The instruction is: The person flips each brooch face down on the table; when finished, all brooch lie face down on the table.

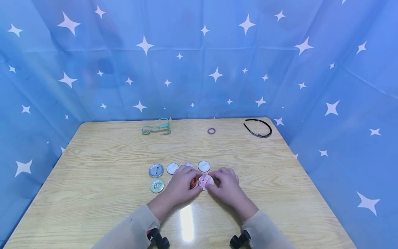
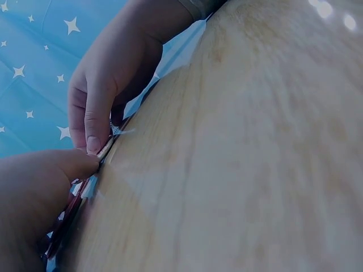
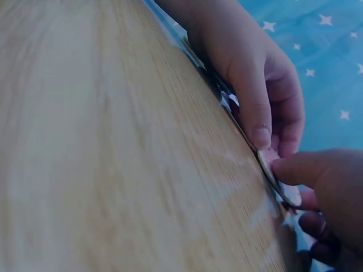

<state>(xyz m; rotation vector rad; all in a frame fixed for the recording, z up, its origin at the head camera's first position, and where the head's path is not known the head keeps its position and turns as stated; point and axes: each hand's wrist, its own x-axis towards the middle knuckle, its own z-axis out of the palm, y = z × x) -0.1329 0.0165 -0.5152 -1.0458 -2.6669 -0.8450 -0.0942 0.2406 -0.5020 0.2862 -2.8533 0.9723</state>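
A round pink pin badge (image 1: 205,182) lies between the two hands near the right end of the lower row of badges. My right hand (image 1: 228,186) pinches its right edge, thumb toward me and fingers on the far side; the right wrist view shows the same badge (image 3: 289,192) slightly tilted. My left hand (image 1: 183,183) holds its left edge between thumb and forefinger. Under the left hand a red badge (image 1: 193,183) is partly covered. A light green badge (image 1: 157,185) sits at the row's left end, with another mostly hidden beside the left wrist.
Behind runs a row of badges with backs up: a silver one (image 1: 156,170), white ones (image 1: 172,168) and a rightmost white one (image 1: 204,166). Farther back lie a teal cord-like item (image 1: 157,128), a purple ring (image 1: 211,131) and a black headband (image 1: 259,133) on the wooden table (image 1: 109,207).
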